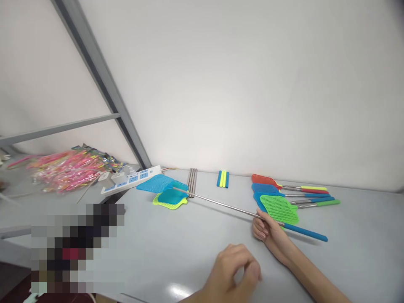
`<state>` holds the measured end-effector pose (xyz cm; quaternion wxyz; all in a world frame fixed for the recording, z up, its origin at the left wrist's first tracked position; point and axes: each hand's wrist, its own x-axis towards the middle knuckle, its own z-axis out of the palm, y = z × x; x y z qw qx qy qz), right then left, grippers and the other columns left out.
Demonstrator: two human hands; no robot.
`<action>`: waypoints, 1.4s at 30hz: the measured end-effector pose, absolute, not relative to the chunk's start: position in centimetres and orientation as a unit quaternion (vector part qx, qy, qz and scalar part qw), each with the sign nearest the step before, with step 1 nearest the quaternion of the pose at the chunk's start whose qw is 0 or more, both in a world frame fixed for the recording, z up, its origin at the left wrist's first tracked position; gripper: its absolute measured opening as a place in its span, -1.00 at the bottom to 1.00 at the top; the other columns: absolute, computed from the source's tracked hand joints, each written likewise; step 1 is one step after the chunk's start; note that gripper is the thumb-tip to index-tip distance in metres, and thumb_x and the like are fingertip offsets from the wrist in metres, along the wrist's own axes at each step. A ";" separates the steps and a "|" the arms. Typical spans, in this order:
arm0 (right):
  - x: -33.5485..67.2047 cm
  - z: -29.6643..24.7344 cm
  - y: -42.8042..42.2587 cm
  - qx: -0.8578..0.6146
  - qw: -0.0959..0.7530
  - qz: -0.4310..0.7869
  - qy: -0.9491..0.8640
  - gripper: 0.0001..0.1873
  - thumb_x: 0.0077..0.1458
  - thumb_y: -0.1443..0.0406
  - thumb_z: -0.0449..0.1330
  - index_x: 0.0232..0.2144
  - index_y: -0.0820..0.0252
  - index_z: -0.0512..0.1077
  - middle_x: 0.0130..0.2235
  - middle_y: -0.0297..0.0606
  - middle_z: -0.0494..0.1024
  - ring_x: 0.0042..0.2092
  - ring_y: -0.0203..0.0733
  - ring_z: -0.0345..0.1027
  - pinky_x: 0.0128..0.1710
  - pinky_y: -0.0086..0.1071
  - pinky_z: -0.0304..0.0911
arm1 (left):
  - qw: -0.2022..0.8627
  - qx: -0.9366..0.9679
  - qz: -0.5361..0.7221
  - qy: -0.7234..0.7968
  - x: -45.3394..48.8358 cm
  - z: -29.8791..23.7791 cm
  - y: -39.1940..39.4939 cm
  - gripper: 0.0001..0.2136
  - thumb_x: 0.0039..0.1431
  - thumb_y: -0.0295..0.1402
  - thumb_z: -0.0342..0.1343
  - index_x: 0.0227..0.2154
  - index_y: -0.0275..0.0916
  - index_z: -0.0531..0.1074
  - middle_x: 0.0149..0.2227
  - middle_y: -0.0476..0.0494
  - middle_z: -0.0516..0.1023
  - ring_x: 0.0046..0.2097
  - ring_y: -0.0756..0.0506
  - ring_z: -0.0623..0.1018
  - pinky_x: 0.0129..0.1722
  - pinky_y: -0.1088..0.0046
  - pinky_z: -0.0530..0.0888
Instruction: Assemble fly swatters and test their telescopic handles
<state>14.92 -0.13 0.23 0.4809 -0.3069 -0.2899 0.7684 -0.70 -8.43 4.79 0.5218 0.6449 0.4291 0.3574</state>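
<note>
Between right fingers [260, 229] sits a slim metal rod [221, 204].

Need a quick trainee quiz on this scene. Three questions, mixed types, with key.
1. Which hand holds the long metal rod with the blue handle? a) left b) right c) both

2. True or false: in the picture, the red swatter head is to the right of the short tubes.

3. Fill in: the short tubes are blue and ____.

Key: 1. b, the right hand; 2. true; 3. yellow.
</note>
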 end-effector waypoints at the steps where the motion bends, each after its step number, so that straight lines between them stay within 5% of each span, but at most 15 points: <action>1: 14.9 0.2 -0.2 -0.307 0.482 0.767 -0.291 -0.59 0.02 0.11 -0.07 -0.73 0.20 0.11 -0.70 -0.46 -0.08 -0.63 -0.38 -0.19 -0.58 -0.40 -0.20 | 0.545 0.625 0.353 0.433 -0.3 4.1 -7.1 -0.73 0.07 -0.24 -0.12 -0.57 -0.30 0.35 -0.52 -0.05 0.38 -0.46 0.04 0.38 -0.41 0.49 0.33; 7: 14.6 -0.2 -0.3 -0.307 0.474 0.766 -0.306 -0.58 0.03 0.10 -0.10 -0.74 0.20 0.11 -0.71 -0.45 -0.05 -0.63 -0.37 -0.16 -0.57 -0.39 -0.16 | 0.608 0.524 0.406 0.437 1.6 0.7 -1.0 -0.65 0.02 -0.09 -0.17 -0.58 -0.30 0.25 -0.66 0.05 0.23 -0.67 0.10 0.23 -0.70 0.59 0.11; 13: 14.1 -0.4 -0.7 -0.302 0.451 0.760 -0.358 -0.55 0.05 0.12 -0.12 -0.76 0.21 0.14 -0.73 -0.44 0.01 -0.64 -0.37 -0.08 -0.54 -0.39 -0.12 | 0.609 0.587 0.402 0.351 1.5 0.5 0.4 -0.64 0.04 -0.15 -0.14 -0.67 -0.32 0.26 -0.73 0.06 0.14 -0.65 0.11 0.18 -0.65 0.58 0.11; 23: 13.7 0.2 -0.9 -0.305 0.429 0.729 -0.439 -0.54 0.03 0.10 -0.09 -0.78 0.22 0.17 -0.73 -0.38 0.18 -0.63 -0.36 0.01 -0.55 -0.40 -0.10 | 0.684 0.586 0.307 0.308 0.4 0.4 1.5 -0.66 0.00 -0.31 -0.17 -0.73 -0.37 0.35 -0.76 -0.03 0.26 -0.70 0.08 0.22 -0.66 0.54 0.12; 29: 13.7 0.0 -0.6 -0.307 0.434 0.718 -0.448 -0.55 0.00 0.07 -0.07 -0.76 0.22 0.18 -0.74 -0.40 0.16 -0.64 -0.37 0.01 -0.57 -0.41 -0.11 | 0.698 0.565 0.317 0.306 0.5 -0.1 1.6 -0.55 0.07 -0.21 -0.30 -0.56 -0.38 0.42 -0.72 -0.03 0.29 -0.66 0.07 0.26 -0.61 0.54 0.18; 42: 13.8 0.9 -0.6 -0.298 0.433 0.731 -0.435 -0.50 -0.02 0.01 -0.10 -0.79 0.22 0.16 -0.68 -0.31 0.29 -0.59 -0.34 0.11 -0.59 -0.42 -0.16 | 0.683 0.584 0.305 0.315 0.2 0.6 1.7 -0.58 0.07 -0.21 -0.24 -0.65 -0.37 0.38 -0.70 -0.05 0.32 -0.65 0.07 0.28 -0.58 0.53 0.19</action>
